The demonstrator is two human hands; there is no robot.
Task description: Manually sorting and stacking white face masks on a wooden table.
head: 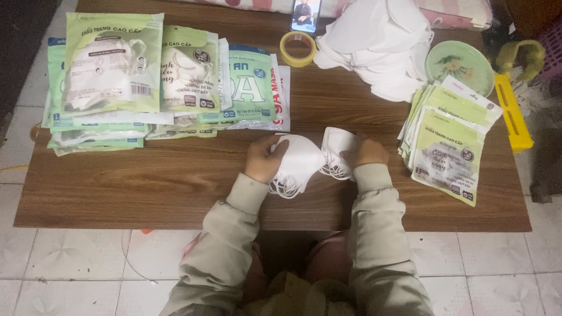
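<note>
— Hands first, please. What do they hold?

— Left hand (264, 158) is closed around a small bunch of white masks (301, 161), fingers curled over the left side. Right hand (366, 153) grips the right side of the same bunch, fingers bent on the fabric. The elastic loops hang down below the masks, toward the near edge of the table.

— Where is the bunch on the table?

— Near the middle of the brown wooden table (175, 181), a little toward the person. It seems to be lifted slightly or resting on the wood; I cannot tell which.

— What is on the left?

— Stacks of green and white packed bags (117, 70) fill the far left part. The outermost stack reaches the left edge of the table. Between these stacks and the left hand there is a strip of bare wood.

— And on the right?

— A fan of flat green bags (448, 140) lies just beside the right hand, close to the right edge. Behind it a green plate (459, 61), and a yellow box (513, 111) hangs over the right edge.

— The far side?

— A big pile of loose white masks (377, 41), a tape roll (297, 48) and a phone (305, 14) standing at the far edge. The widest free wood is the near strip, left of the sleeves.
</note>
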